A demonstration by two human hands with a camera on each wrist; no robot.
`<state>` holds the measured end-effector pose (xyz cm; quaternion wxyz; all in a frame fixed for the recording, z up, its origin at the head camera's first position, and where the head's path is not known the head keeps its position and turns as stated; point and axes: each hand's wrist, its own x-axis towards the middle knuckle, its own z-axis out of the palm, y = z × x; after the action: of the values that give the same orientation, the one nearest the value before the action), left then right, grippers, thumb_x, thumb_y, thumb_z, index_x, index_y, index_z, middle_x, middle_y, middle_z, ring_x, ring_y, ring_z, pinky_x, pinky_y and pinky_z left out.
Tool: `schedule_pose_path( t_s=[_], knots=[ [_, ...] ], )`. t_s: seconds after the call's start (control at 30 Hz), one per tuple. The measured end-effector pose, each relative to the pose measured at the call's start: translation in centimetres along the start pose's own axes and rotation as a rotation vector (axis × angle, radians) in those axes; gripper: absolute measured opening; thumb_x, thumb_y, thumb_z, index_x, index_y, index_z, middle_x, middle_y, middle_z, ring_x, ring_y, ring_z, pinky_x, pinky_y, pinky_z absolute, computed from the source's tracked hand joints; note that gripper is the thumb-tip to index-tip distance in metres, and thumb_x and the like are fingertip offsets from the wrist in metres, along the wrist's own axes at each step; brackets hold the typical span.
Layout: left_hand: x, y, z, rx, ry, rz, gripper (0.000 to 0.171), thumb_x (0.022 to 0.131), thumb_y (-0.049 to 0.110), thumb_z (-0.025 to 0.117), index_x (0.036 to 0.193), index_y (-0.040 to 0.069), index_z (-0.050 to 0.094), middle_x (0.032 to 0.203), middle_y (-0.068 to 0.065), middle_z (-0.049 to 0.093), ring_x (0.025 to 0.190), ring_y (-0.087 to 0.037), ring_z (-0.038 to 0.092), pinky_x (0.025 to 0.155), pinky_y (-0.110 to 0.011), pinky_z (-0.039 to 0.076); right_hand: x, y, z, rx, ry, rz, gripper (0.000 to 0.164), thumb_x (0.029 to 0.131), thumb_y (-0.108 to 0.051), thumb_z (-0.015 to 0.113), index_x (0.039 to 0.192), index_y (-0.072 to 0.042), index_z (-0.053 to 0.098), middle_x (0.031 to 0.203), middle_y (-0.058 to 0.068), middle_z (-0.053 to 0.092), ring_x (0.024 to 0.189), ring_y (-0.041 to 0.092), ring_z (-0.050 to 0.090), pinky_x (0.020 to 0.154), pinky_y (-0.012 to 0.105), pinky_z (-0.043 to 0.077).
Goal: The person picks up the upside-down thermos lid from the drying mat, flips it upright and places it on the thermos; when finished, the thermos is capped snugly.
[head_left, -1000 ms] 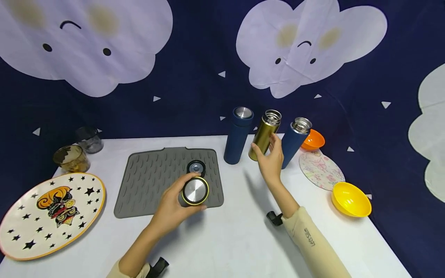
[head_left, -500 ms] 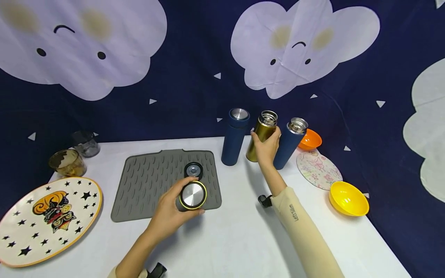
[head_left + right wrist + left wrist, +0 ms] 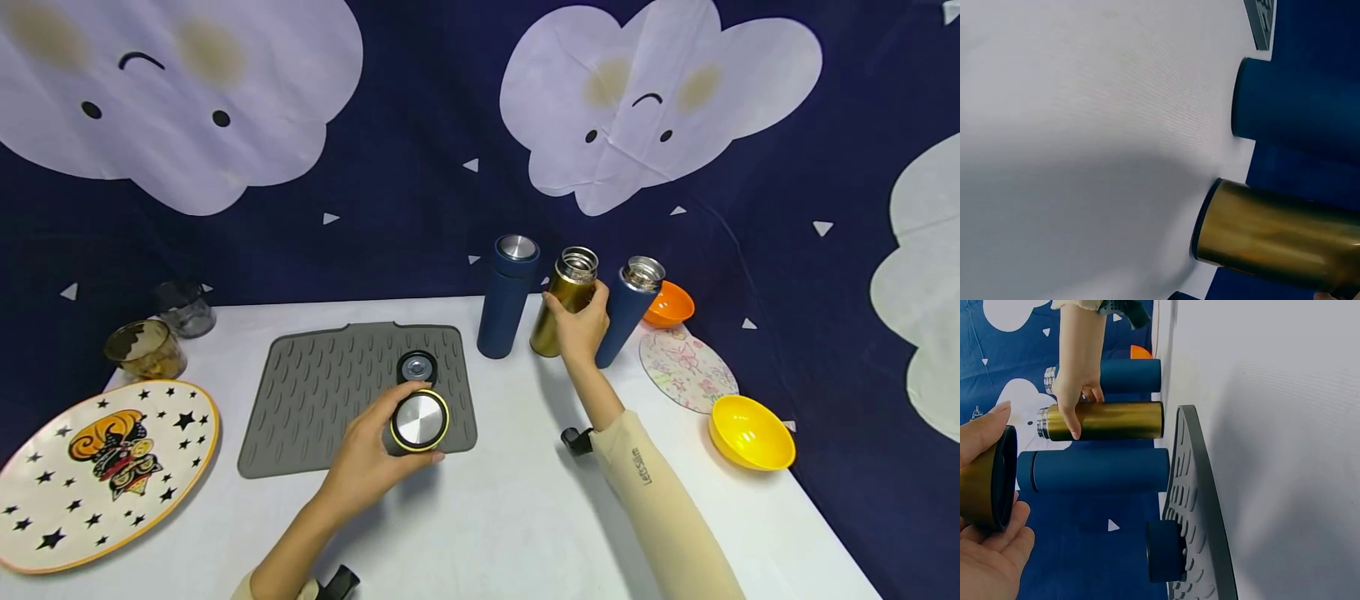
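My left hand (image 3: pixel 366 452) grips a gold thermos lid (image 3: pixel 418 421) with a steel top and black rim, held above the front right part of the grey mat (image 3: pixel 322 408). In the left wrist view, the underside of the lid (image 3: pixel 979 487) tilts rightward. Further back, my right hand (image 3: pixel 585 332) holds the upper body of an uncapped gold thermos (image 3: pixel 547 332). Its base rests on or just over the white table; I cannot tell which. A capped blue thermos (image 3: pixel 508 304) stands left of it, an uncapped blue thermos (image 3: pixel 624 312) right.
A dark blue lid (image 3: pixel 417 367) lies on the mat. An oval patterned plate (image 3: pixel 45 500) and two tinted glasses (image 3: pixel 146 350) occupy the left. Right are an orange bowl (image 3: pixel 670 306), a floral round mat (image 3: pixel 688 371) and a yellow bowl (image 3: pixel 752 433). A dark cloth hangs behind.
My right hand has closed round the gold thermos, which has shifted slightly toward me. The left hand keeps holding the lid almost still. The head view has turned a little.
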<state>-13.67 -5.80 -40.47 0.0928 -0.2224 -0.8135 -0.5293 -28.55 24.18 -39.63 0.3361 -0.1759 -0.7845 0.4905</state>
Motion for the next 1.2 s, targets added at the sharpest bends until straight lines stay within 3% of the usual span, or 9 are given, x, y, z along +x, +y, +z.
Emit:
schedule_pose_path(
  t_s=[0.2, 0.43, 0.67, 0.87, 1.03, 1.2],
  knots=[
    [0.3, 0.2, 0.1, 0.0, -0.003, 0.001, 0.088, 0.061, 0.014, 0.095, 0.137, 0.028, 0.053, 0.132, 0.007, 0.062, 0.124, -0.019, 0.057, 0.101, -0.052, 0.046, -1.7, -0.2, -1.7, 0.04, -0.021, -0.017, 0.07, 0.074, -0.028, 0.087, 0.13, -0.005, 0.051, 0.126, 0.017, 0.063, 0.113, 0.033, 0.063, 0.097, 0.045, 0.051],
    [0.7, 0.5, 0.4, -0.002, -0.004, -0.018, 0.088, 0.062, 0.017, 0.095, 0.139, 0.027, 0.053, 0.136, 0.004, 0.06, 0.127, -0.023, 0.057, 0.101, -0.053, 0.045, -4.8, -1.4, -3.5, 0.125, -0.138, -0.039, 0.07, 0.075, -0.021, 0.088, 0.13, -0.002, 0.05, 0.125, 0.017, 0.061, 0.11, 0.033, 0.063, 0.096, 0.045, 0.052],
    [1.2, 1.0, 0.5, -0.055, -0.02, -0.025, 0.085, 0.064, 0.018, 0.094, 0.138, 0.024, 0.053, 0.136, 0.002, 0.061, 0.125, -0.021, 0.057, 0.1, -0.052, 0.045, -7.9, -2.2, -4.3, 0.163, -0.24, -0.049, 0.067, 0.075, -0.018, 0.088, 0.128, -0.002, 0.051, 0.122, 0.015, 0.061, 0.11, 0.031, 0.064, 0.098, 0.043, 0.052],
    [2.1, 1.8, 0.5, -0.033, -0.033, -0.05, 0.086, 0.067, 0.021, 0.093, 0.141, 0.029, 0.05, 0.137, 0.002, 0.06, 0.124, -0.023, 0.058, 0.099, -0.054, 0.046, -9.6, -2.5, -4.5, 0.21, -0.293, -0.06, 0.066, 0.074, -0.016, 0.089, 0.127, -0.003, 0.052, 0.12, 0.013, 0.062, 0.109, 0.029, 0.065, 0.099, 0.04, 0.052],
    [4.0, 3.9, 0.9, -0.034, -0.032, -0.047, 0.087, 0.071, 0.027, 0.091, 0.144, 0.023, 0.045, 0.136, -0.001, 0.06, 0.121, -0.023, 0.058, 0.098, -0.054, 0.047, -10.6, -2.5, -4.4, 0.209, -0.311, -0.091, 0.066, 0.073, -0.014, 0.089, 0.128, -0.004, 0.053, 0.12, 0.015, 0.063, 0.108, 0.03, 0.066, 0.098, 0.041, 0.052],
    [7.6, 6.6, 2.6, -0.084, -0.031, 0.076, 0.082, 0.071, 0.023, 0.091, 0.139, 0.011, 0.047, 0.131, -0.006, 0.063, 0.119, -0.024, 0.061, 0.1, -0.05, 0.047, -11.7, -3.0, -4.6, 0.191, -0.301, -0.177, 0.063, 0.076, 0.002, 0.082, 0.13, 0.005, 0.052, 0.12, 0.025, 0.064, 0.11, 0.038, 0.064, 0.099, 0.048, 0.051]
  ],
)
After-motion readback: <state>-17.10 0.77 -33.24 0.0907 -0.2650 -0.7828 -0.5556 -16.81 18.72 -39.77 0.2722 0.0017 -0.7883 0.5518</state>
